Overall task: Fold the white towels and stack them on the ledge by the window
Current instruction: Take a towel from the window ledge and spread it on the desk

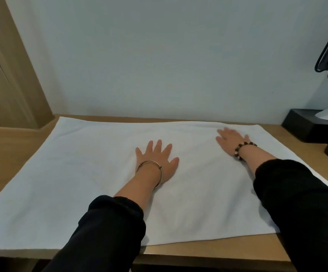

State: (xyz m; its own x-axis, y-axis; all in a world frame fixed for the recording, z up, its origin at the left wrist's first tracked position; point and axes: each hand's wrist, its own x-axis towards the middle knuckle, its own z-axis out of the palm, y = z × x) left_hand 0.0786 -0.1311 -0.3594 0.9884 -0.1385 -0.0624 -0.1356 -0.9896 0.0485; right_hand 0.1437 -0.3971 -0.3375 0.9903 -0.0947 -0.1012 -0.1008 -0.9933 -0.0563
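Our black sleeves (108,232) cross the near edge of the desk (208,250). The white towel (71,173) lies spread flat on it. Our left hand (157,161) presses the towel's centre, fingers splayed wide. Our right hand (230,140) lies flat towards two o'clock.

Both arms reached forward, the forearms bare beyond black sleeves (108,228) that ended short of the wrists. The left grip (156,160) lay flat, palm down, its fingers (158,147) straight and spread, the thumb out to the right. A thin metal bangle (160,167) circled its wrist. The right grip (230,140) lay farther forward and well apart from it, also palm down with straight fingers, slightly blurred, with a beaded bracelet (244,145) on its wrist.
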